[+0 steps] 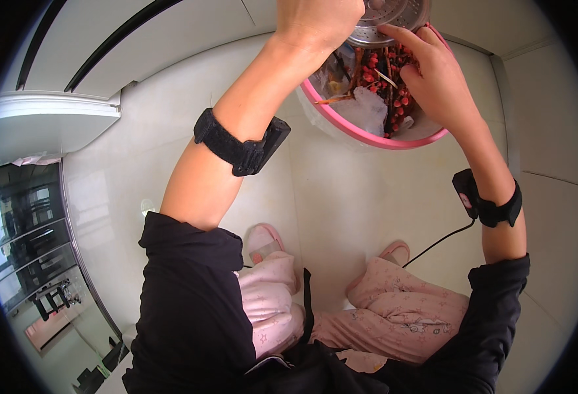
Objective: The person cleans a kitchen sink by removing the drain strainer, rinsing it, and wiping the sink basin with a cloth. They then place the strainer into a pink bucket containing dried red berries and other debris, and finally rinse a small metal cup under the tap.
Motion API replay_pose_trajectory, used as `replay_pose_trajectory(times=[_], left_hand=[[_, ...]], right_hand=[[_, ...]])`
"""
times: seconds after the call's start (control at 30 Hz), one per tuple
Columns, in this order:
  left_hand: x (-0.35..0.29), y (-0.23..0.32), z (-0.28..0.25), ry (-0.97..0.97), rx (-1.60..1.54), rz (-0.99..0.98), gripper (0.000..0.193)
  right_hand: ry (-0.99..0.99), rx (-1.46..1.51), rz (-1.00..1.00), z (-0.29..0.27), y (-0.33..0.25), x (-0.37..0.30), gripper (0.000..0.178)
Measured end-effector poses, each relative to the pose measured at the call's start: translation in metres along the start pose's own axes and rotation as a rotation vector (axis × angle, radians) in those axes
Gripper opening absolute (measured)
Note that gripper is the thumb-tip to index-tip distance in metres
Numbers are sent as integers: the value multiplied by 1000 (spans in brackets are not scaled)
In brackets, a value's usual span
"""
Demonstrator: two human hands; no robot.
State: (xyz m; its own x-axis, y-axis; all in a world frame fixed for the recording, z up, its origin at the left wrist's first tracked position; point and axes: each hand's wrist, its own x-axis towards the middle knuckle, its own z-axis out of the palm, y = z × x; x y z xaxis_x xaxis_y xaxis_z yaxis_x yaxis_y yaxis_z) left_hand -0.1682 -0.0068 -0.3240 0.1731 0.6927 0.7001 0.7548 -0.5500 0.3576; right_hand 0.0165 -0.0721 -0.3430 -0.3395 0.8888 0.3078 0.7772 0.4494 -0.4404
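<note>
A round metal strainer (394, 23) with small holes is tilted over a pink-rimmed bin (361, 133) at the top of the view. My left hand (320, 23) is closed at the strainer's left edge and holds it; its fingertips are mostly hidden. On the other side, my right hand (440, 82) has its index finger stretched out, the tip against the strainer's lower part, and its thumb bent below. Inside the bin lie red berry-like clusters on dark stems (394, 82) and a crumpled clear plastic bag (366, 108).
A white cabinet (171, 39) with dark handle strips stands at the upper left. A glossy dark panel (26, 217) reflects the room at the left. My slippered feet (262, 241) stand on the pale tiled floor (321, 197). A thin black cable (440, 241) hangs from my right wrist strap.
</note>
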Motion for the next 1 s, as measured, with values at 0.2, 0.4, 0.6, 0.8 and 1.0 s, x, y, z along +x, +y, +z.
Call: replay_pose_trajectory(times=[0.2, 0.4, 0.6, 0.8, 1.0], left_hand=[[5, -11, -8, 41, 26, -36, 5], [6, -4, -10, -73, -25, -168, 8], [3, -8, -7, -32, -37, -116, 7], [-1, -3, 1, -9, 15, 8, 7], [-3, -9, 1, -62, 1, -114, 7]], right_hand=[[-188, 229, 229, -17, 1, -7, 17], [-53, 83, 106, -4, 7, -10, 14], [-81, 40, 45, 3, -5, -21, 53], [90, -141, 3, 10, -3, -7, 49], [-16, 84, 57, -2, -7, -8, 16]])
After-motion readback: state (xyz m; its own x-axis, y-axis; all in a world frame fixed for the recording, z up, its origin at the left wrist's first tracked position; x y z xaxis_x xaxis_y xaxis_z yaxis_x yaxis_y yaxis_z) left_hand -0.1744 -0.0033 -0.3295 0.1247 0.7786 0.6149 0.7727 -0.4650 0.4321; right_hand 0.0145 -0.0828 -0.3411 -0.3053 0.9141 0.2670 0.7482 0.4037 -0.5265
